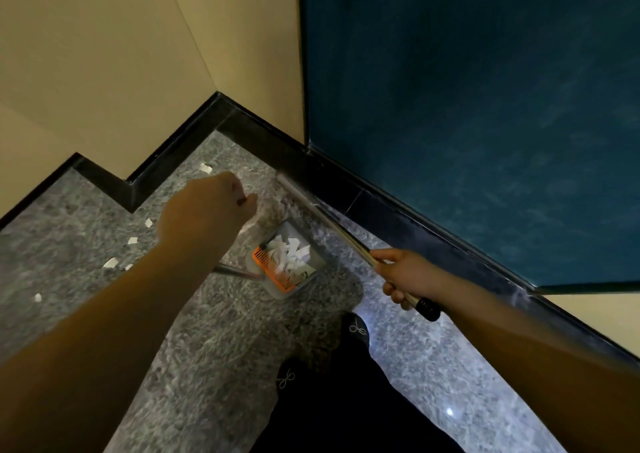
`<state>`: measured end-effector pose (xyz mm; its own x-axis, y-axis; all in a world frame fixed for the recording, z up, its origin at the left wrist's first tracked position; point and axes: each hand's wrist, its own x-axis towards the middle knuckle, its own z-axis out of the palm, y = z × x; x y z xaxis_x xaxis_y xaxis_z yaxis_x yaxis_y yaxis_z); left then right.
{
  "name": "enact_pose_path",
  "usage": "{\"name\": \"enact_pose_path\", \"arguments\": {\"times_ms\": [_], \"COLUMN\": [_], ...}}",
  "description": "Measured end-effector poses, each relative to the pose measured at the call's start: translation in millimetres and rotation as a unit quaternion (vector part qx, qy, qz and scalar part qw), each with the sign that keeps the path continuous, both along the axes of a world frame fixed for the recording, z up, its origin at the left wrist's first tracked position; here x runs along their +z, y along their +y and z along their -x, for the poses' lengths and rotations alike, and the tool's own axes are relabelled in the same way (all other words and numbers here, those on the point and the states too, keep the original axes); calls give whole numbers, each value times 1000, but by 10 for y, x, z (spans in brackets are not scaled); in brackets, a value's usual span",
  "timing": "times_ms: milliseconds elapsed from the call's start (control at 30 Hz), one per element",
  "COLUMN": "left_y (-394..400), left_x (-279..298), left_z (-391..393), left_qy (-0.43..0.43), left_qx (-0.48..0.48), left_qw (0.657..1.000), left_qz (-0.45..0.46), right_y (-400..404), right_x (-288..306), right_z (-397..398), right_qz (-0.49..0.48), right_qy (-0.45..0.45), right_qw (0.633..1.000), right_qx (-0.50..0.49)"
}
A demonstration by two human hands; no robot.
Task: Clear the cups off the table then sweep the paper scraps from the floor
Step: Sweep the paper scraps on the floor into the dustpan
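A grey dustpan [320, 257] with an orange comb edge stands on the speckled floor and holds a heap of white paper scraps [291, 255]. Its metal handle [235, 272] runs left under my left forearm. My left hand [207, 210] is curled in a fist above it; the grip itself is hidden, but it appears to hold that handle. My right hand [405, 279] grips a broom stick [332, 226] near its black end cap; the stick slants up-left along the baseboard. Several loose scraps [110, 263] lie on the floor to the left. No cups or table show.
The black baseboard [194, 134] steps around a cream wall corner. A dark teal wall panel [467, 106] rises at the right. My feet in dark footwear [356, 328] stand just below the dustpan. Grey floor stretches to the left and lower right.
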<state>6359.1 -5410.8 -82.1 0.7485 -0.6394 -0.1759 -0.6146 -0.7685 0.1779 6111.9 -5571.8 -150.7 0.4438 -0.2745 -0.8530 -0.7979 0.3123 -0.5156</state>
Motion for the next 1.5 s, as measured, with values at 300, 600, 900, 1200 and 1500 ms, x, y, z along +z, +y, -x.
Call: {"name": "enact_pose_path", "arguments": {"times_ms": [300,600,900,1200,1500], "left_y": [726,1661,2537,2924,2860], "left_x": [209,353,231,-13,-229], "left_z": [-180,-348,-880,-1528,-2290], "left_qy": [10,-5,-11,11,12], "left_qx": [193,344,436,458,462], "left_qw": [981,938,898,888,887], "left_qz": [7,39,63,37,-3], "right_y": [-142,215,957,1097,796], "right_x": [-175,-57,-87,-154,-366], "right_z": [-465,-1521,-2721,-3547,-4599], "right_qz": [29,35,51,80,105], "right_qy": [30,3,16,21,55], "right_qw": [993,957,944,943,936], "right_qx": [113,288,325,322,333]}}
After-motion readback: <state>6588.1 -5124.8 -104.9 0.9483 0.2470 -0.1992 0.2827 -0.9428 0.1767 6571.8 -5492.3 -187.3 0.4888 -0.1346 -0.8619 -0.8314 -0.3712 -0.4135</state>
